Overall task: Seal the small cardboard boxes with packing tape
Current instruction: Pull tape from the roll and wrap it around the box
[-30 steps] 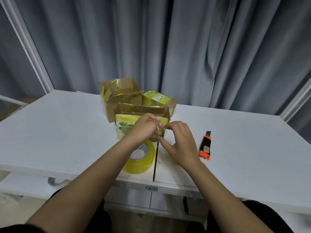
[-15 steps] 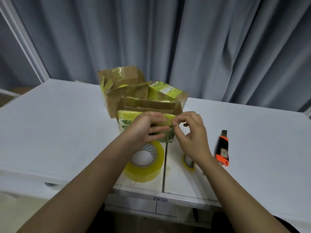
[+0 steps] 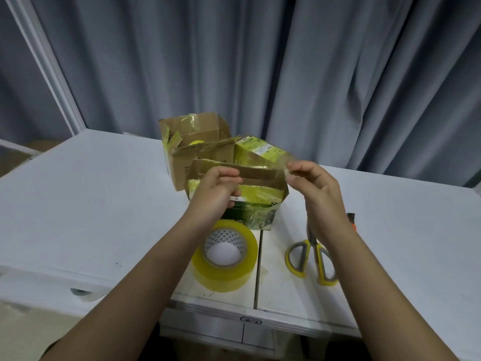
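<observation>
Between both hands (image 3: 216,190), yellow-taped box (image 3: 256,201) gapes open.

Left of the hands the worktop (image 3: 78,204) lies bare and open. Beyond them, a cluster of boxes (image 3: 203,157) blocks the way. Below them sits a tape roll (image 3: 225,259); scissors (image 3: 309,256) lie under the right wrist.

Hardly anything was legible: dark print ran sideways on the front of the open brown cardboard box (image 3: 205,162) at twelve o'clock, too blurred to read; white labels on the green boxes (image 3: 256,149) stayed unreadable.
</observation>
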